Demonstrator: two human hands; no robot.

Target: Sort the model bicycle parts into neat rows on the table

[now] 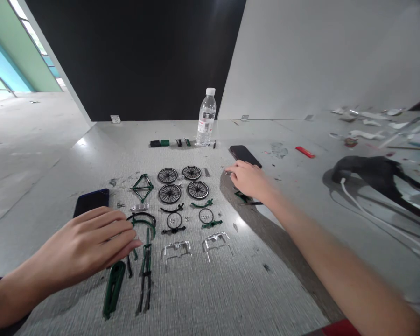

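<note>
My left hand hovers palm down at the lower left, fingers loosely stretched, with nothing visible in it. Beneath and beside it lie dark and green curved strips, a green fork-like part and a long green slotted piece. Farther right, my right hand has its fingertips drawn close at a tiny silver piece; I cannot make out whether it is gripped. Miniature spoked wheels, a green bicycle frame and silver wire racks lie between the hands. Another green part sits under my right wrist.
A water bottle stands at the back. One phone lies beyond my right hand, another phone beyond my left. A red object and a black item with a white cable are at right. Panels rise behind.
</note>
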